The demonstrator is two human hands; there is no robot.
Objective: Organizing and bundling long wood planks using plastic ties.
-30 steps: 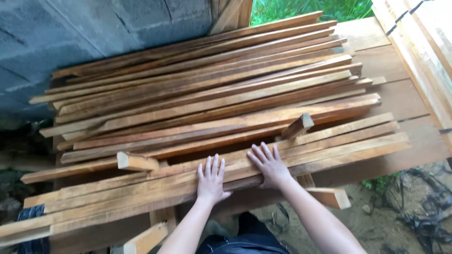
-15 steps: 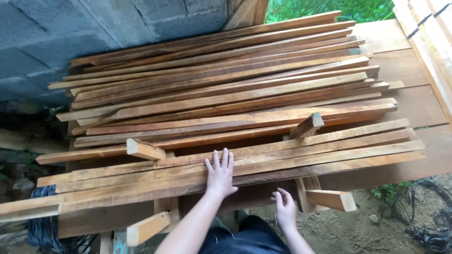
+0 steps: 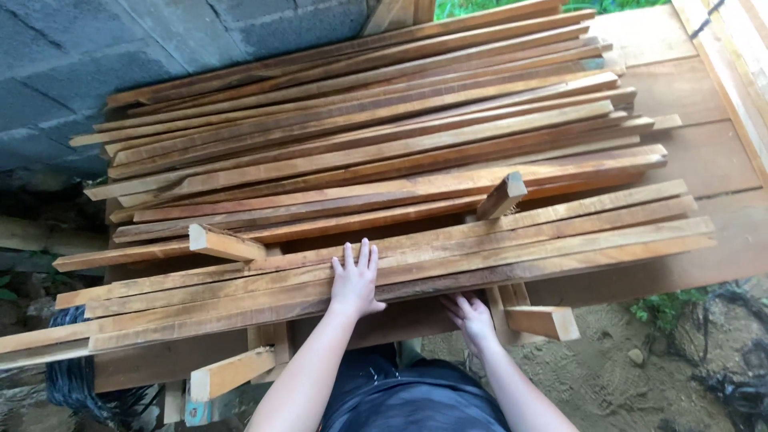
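At the near edge of the table (image 3: 720, 160), a bundle of long wooden slats (image 3: 448, 256) lies with its long axis running left to right, tilted slightly so the right ends sit farther away than the left ends. The left hand (image 3: 356, 282) rests flat on top of this near bundle, palm down, fingers spread and pointing away toward the far side; its grip is wide and encloses nothing, only pressing on the upper faces. The right hand (image 3: 472, 314) sits lower and nearer, just to the right of the left hand, its fingers curled up under the near edge of the bundle, so top and underside are met from opposite faces; whether that grip closes on a slat I cannot tell, since the fingertips are hidden beneath the wood. Both hands lie near the middle of the slats' length. Beyond them, the larger stack of slats (image 3: 360, 136) fills the far part of the table, and two short offcuts (image 3: 502, 197) stand up between the stack and the bundle.
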